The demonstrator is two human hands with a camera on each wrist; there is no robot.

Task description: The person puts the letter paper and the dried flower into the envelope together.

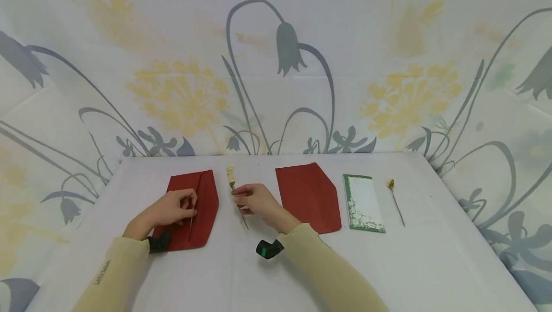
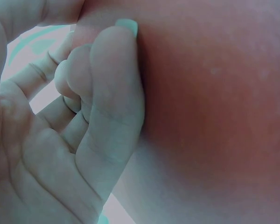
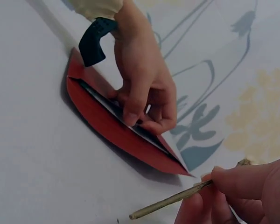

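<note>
My left hand (image 1: pixel 174 206) pinches the edge of the mouth of a red envelope (image 1: pixel 209 211) on the left of the table. In the right wrist view the envelope (image 3: pixel 107 119) gapes, and a dark and pale edge shows inside its mouth. Close-up in the left wrist view, the left hand (image 2: pixel 114 98) has curled fingers against the red paper. My right hand (image 1: pixel 256 203) pinches the stem of a small pale yellow dried flower (image 1: pixel 231 176), just right of that envelope. The cut end of the stem (image 3: pixel 168 204) sticks out past the right fingertips.
A second red envelope (image 1: pixel 308 197) lies right of my right hand. Beside it are a white card with a green floral border (image 1: pixel 366 202) and another dried yellow flower (image 1: pixel 391 185). A flower-patterned cloth (image 1: pixel 276 110) hangs behind the white table (image 1: pixel 241 273).
</note>
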